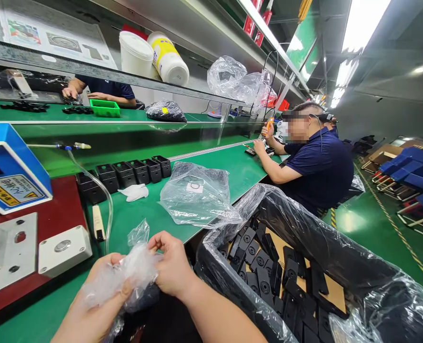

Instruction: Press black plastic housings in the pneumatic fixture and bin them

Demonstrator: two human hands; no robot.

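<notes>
My left hand (100,300) is closed around a crumpled clear plastic bag (138,264) in front of me. With thumb and fingers pinched, my right hand (172,264) grips the bag's upper right side. The bag looks cloudy white in the middle, and I cannot make out what is inside it. Below the hands, something dark is partly covered by the plastic. A larger clear plastic bag (197,200) with a small white label lies flat on the green bench (154,214) beyond my right hand.
A lined bin (268,309) of black parts (265,281) stands at right. At left is a blue machine (15,162) with a button box (64,250). Black boxes (125,172) line the bench, near a thin hose (104,190). A co-worker (318,157) sits further along.
</notes>
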